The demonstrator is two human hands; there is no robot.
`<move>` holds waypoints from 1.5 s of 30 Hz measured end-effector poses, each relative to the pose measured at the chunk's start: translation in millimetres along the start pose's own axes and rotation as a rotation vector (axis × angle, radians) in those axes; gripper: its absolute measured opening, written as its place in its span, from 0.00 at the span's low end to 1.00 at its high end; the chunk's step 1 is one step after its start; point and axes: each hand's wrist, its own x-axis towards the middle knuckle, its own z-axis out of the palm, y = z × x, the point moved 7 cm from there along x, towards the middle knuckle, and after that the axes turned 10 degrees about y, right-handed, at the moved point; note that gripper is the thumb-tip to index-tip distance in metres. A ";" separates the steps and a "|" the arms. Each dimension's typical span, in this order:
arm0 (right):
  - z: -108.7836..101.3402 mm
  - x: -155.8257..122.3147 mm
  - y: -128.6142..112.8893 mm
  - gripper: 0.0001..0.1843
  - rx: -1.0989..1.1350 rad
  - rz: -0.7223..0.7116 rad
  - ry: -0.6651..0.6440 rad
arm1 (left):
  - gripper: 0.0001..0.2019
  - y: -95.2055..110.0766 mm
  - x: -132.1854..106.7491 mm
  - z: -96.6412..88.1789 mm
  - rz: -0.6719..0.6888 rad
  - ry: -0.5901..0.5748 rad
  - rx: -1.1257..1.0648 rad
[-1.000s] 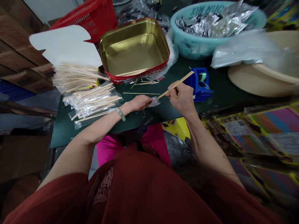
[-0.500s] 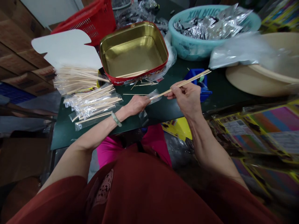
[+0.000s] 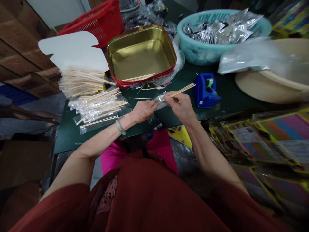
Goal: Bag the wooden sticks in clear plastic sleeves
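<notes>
At the far left, brown cardboard boxes (image 3: 21,54) are standing in a stack beyond the end of the dark green table (image 3: 67,138). A white card flap (image 3: 72,48) is standing up in front of a red basket (image 3: 96,25), and below it a heap of bagged sticks (image 3: 101,104) is spreading over the tabletop, the packets overlapping. Beside the heap, an open tin (image 3: 142,54) with a gold inside is holding a few thin sticks along its near edge, while a loose stick (image 3: 140,98) is lying on the table before it. The left hand (image 3: 144,111), a pale green bracelet (image 3: 120,127) circling its wrist, is pinching a small clear bag (image 3: 159,96) just in front of the tin. The lower end of a slim stick bundle (image 3: 184,89) is lying at that bag; whether it is inside, I cannot tell. The right hand (image 3: 181,106) is gripping the bundle narrowly, its upper end pointing away to the right. Beyond, a turquoise basin (image 3: 200,53) is holding silver packets (image 3: 217,30), and a blue tape dispenser (image 3: 205,96) is standing near the right hand. Farther right, clear plastic (image 3: 251,56) is draping over a beige basin (image 3: 263,85), and printed packages (image 3: 265,135) are lying below.
</notes>
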 end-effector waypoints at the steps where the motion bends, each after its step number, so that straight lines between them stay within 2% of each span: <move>1: 1.1 -0.5 1.5 0.12 0.026 0.034 -0.023 | 0.12 -0.1 -0.6 0.3 0.005 0.027 -0.002; 6: 9.1 -1.8 12.8 0.15 0.196 0.221 -0.083 | 0.14 -3.3 -3.0 4.9 -0.003 0.092 -0.036; 9: 12.5 -1.6 25.0 0.14 0.266 0.290 -0.028 | 0.11 -13.9 -8.0 3.3 -0.162 0.158 -0.133; 11: 13.4 -2.9 33.8 0.12 0.307 0.324 0.020 | 0.17 -22.6 -15.8 6.0 -0.291 0.181 -0.223; 13: 13.8 -5.2 40.8 0.10 0.339 0.342 0.051 | 0.25 -26.8 -25.0 17.2 -0.355 0.117 -0.315; 14: 13.4 -6.3 43.6 0.10 0.352 0.345 0.063 | 0.26 -27.6 -29.7 24.9 -0.369 0.063 -0.351; 17: 9.8 -7.3 51.5 0.09 0.372 0.357 0.078 | 0.22 -31.8 -41.8 44.7 -0.422 -0.043 -0.408; 20: -1.7 -2.1 61.3 0.10 0.387 0.387 0.102 | 0.21 -36.8 -46.5 51.5 -0.481 -0.030 -0.422; 25: -39.7 19.9 73.2 0.09 0.357 0.405 0.163 | 0.20 -36.4 -45.2 51.8 -0.486 -0.050 -0.441; 29: -83.3 42.9 70.8 0.06 0.312 0.372 0.269 | 0.17 -35.0 -44.9 49.0 -0.472 -0.039 -0.420; 34: -160.3 61.1 50.0 0.12 0.271 0.243 0.591 | 0.16 -35.3 -45.8 47.0 -0.483 -0.061 -0.352; 36: -179.5 61.4 35.5 0.11 0.280 0.183 0.616 | 0.17 -41.7 -44.6 46.3 -0.506 -0.078 -0.329; 37: -182.4 60.3 27.0 0.11 0.283 0.159 0.581 | 0.19 -47.3 -43.4 45.5 -0.525 -0.084 -0.315; 39: -174.3 54.8 9.2 0.13 0.288 0.139 0.447 | 0.25 -61.5 -39.7 42.8 -0.559 -0.111 -0.284; 42: -138.4 39.2 -15.2 0.18 0.312 0.174 0.238 | 0.34 -80.9 -30.5 27.9 -0.581 -0.135 -0.291; 45: -97.8 24.0 -32.2 0.20 0.341 0.242 0.137 | 0.28 -83.0 -21.1 -9.0 -0.619 -0.009 -0.522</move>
